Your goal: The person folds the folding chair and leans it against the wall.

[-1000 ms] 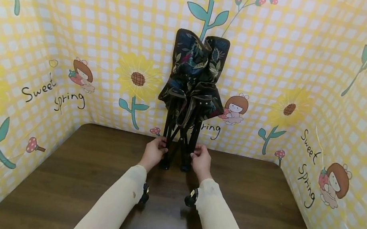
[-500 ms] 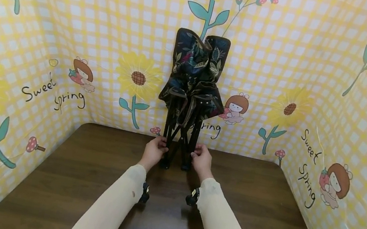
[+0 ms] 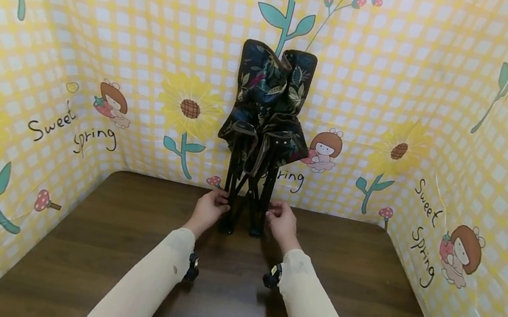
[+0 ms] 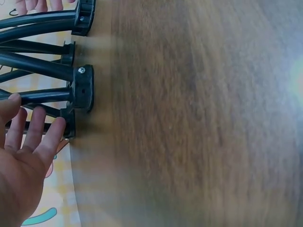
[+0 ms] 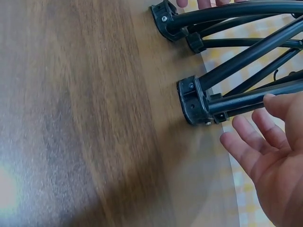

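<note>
A folded camping chair (image 3: 273, 89) in dark leaf-patterned fabric stands upright near the back of the wooden table (image 3: 225, 299), with black tube legs crossing below. Low on its left leg, my left hand (image 3: 209, 210) holds the tube between thumb and index finger. My right hand (image 3: 281, 222) does likewise on the right leg. In the left wrist view the thumb (image 4: 15, 98) lies on a black leg tube (image 4: 45, 95), the other fingers loosely spread behind. The right wrist view has the thumb (image 5: 271, 98) at a tube, the lower fingers spread beside it. Black plastic feet (image 5: 191, 101) rest at the tabletop.
A yellow-checked cloth (image 3: 165, 26) printed with sunflowers and cartoon girls hangs behind and along both sides of the table. The chair's fabric back is close against it. A small black wrist camera (image 3: 272, 276) sits on the right wrist, another camera (image 3: 192, 267) on the left.
Both wrists and forearms have shifted slightly outward, away from each other, while the fingertips stay at the chair legs. The chair stands as before.
</note>
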The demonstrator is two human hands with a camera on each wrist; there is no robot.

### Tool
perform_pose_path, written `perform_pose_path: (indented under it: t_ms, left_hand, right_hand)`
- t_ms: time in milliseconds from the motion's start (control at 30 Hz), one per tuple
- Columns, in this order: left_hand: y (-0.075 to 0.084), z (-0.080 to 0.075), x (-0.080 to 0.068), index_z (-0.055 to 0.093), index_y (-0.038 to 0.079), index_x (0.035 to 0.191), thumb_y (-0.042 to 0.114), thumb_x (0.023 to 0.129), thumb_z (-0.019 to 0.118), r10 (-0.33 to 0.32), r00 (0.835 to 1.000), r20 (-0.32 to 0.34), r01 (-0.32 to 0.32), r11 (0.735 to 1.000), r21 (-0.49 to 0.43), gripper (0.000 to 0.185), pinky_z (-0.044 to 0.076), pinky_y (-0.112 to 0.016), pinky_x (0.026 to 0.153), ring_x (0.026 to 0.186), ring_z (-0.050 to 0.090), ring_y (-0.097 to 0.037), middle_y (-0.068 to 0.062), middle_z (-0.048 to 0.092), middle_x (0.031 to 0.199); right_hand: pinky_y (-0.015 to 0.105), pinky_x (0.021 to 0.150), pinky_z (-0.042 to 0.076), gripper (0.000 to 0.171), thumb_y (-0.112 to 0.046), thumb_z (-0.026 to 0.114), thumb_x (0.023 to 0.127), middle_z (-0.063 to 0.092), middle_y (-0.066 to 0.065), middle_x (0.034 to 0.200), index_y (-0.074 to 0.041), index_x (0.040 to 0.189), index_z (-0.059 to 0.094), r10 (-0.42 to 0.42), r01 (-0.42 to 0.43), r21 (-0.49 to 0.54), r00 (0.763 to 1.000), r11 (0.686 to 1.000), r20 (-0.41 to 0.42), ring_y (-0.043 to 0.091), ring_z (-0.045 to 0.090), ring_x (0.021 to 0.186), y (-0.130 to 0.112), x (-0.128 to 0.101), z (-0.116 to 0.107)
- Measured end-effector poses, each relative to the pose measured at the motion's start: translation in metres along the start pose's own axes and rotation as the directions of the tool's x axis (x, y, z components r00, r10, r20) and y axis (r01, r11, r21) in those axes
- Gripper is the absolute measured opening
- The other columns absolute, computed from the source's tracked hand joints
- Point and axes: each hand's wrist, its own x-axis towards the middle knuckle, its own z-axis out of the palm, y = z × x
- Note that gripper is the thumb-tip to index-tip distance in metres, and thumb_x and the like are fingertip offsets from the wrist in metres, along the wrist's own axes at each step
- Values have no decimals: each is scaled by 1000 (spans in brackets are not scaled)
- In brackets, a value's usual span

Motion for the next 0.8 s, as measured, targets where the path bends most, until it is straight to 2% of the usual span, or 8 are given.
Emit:
perform_pose_path:
  t_ms: [267,567,700,800]
  left_hand:
    - [2,-8,-4,64,3,127,6,96,70,20,1000,14,-20,1000,15,32,61,-40,81,106,68,-31,-18,68,117]
    - [5,-18,-10,64,3,127,14,98,70,74,997,32,-75,996,51,31,58,-44,87,109,67,-32,-16,69,119]
    - [4,-20,-13,65,3,127,17,99,69,103,994,25,-104,992,72,31,56,-42,89,108,66,-29,-15,69,118]
    - [4,-21,-16,65,6,127,22,100,69,94,995,30,-95,994,45,32,57,-39,85,104,66,-27,-13,70,116]
  right_hand:
    - [40,86,55,26,-8,69,97,72,11,100,-5,122,63,-60,60,-54,998,997,10,27,67,97,3,-3,-4]
    - [42,88,55,27,-11,69,98,72,11,103,-6,123,63,-96,97,-79,995,992,25,26,67,99,1,-8,-13]
    - [43,88,55,28,-13,70,98,72,12,104,-5,124,63,-98,99,-90,995,991,21,28,67,101,1,-10,-19]
    - [44,89,54,29,-14,69,99,72,12,106,-5,126,63,-106,108,-103,994,989,24,28,66,103,0,-12,-24]
